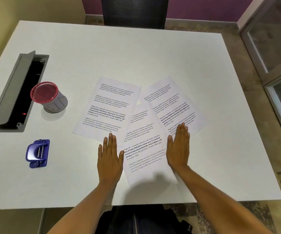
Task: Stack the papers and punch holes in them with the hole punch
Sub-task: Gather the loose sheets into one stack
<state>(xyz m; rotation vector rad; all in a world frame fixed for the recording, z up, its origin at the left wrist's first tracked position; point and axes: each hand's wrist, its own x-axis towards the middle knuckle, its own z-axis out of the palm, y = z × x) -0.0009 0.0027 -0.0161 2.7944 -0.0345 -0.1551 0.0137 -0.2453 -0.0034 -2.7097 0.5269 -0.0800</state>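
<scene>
Three printed paper sheets lie fanned out and overlapping on the white table (153, 53): a left sheet (106, 108), a middle sheet (144, 149) and a right sheet (172, 105). My left hand (110, 159) rests flat on the table, fingertips at the left sheet's near edge and thumb at the middle sheet's edge. My right hand (178, 147) lies flat, fingers together, over the seam between the middle and right sheets. Neither hand grips anything. The blue hole punch (37, 153) sits apart at the near left of the table.
A grey mesh pen cup (49, 98) with a red rim stands left of the papers. An open grey cable hatch (16, 92) is set into the table's left side. A dark chair (134, 12) stands at the far edge, a dark bag (141, 220) below the near edge.
</scene>
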